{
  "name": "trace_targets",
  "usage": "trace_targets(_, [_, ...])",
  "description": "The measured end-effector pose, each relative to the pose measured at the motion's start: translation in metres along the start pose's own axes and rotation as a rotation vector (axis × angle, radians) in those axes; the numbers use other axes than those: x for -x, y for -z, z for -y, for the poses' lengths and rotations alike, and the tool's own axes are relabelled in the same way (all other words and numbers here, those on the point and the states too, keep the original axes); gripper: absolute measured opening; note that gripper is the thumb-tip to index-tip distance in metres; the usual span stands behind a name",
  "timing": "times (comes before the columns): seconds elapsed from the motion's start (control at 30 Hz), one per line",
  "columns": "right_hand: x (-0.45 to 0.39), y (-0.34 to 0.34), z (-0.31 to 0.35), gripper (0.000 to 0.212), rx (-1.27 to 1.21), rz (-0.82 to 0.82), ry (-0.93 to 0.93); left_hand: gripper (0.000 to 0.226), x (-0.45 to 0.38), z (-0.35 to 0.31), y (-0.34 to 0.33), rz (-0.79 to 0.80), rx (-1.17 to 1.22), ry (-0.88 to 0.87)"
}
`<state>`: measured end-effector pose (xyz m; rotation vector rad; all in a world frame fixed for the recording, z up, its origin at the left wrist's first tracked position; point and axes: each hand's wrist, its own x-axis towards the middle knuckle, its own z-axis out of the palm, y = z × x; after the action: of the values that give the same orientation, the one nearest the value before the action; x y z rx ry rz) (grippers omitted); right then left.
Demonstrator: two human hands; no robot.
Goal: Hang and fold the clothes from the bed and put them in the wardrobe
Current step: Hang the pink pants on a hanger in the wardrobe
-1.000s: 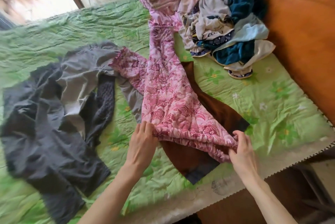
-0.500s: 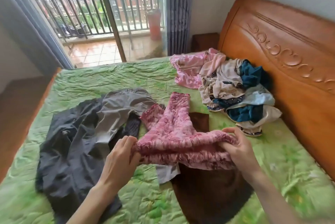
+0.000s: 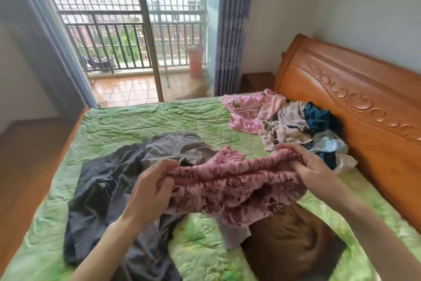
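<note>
A pink garment with a dark-red flower print (image 3: 230,187) is bunched up and held above the green bed cover (image 3: 141,121). My left hand (image 3: 150,187) grips its left end, and my right hand (image 3: 312,167) grips its right end, fingers curled into the cloth. Under it lie a brown garment (image 3: 291,239) and a small grey piece (image 3: 234,237). Dark grey clothes (image 3: 107,194) are spread at the left. A heap of pink, white and blue clothes (image 3: 293,126) sits against the headboard.
The carved wooden headboard (image 3: 355,107) runs along the right side. A glass balcony door (image 3: 136,37) with blue curtains (image 3: 230,30) stands beyond the bed's far edge. A wooden nightstand (image 3: 257,82) is in the far corner. Wood floor (image 3: 25,151) lies to the left.
Both hands have gathered the flowered garment and lifted it off the bed, pulling it closer. The view has tilted up from the bed toward the balcony door.
</note>
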<state>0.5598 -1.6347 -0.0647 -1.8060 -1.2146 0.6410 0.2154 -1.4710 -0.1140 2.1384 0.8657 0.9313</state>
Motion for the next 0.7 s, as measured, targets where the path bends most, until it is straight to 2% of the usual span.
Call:
trace_targets(0.1, [-0.003, -0.013, 0.039, 0.042, -0.009, 0.021, 0.101, 0.025, -0.014, -0.01, 0.045, 0.041, -0.028, -0.144])
trace_targets(0.27, [-0.01, -0.019, 0.086, 0.027, -0.049, 0.069, 0.187, 0.079, -0.027, -0.011, 0.107, 0.186, -0.277, -0.313])
trace_targets(0.37, [-0.013, -0.007, 0.097, 0.022, 0.024, 0.055, 0.258, 0.069, -0.029, -0.012, 0.125, 0.198, -0.366, -0.381])
trace_targets(0.5, [-0.016, 0.014, 0.117, 0.019, 0.085, 0.052, 0.352, 0.049, -0.041, -0.036, 0.137, 0.058, -0.231, -0.334])
trace_targets(0.57, [-0.019, 0.021, 0.123, 0.029, 0.129, 0.062, 0.382, 0.045, -0.044, -0.051, 0.133, -0.047, -0.165, -0.273])
trace_targets(0.63, [-0.021, 0.022, 0.125, 0.033, 0.104, 0.082, 0.35, 0.045, -0.046, -0.065, 0.126, -0.151, -0.163, -0.237])
trace_targets(0.7, [-0.027, 0.022, 0.124, 0.027, 0.056, 0.101, 0.285, 0.044, -0.051, -0.077, 0.121, -0.264, -0.159, -0.219])
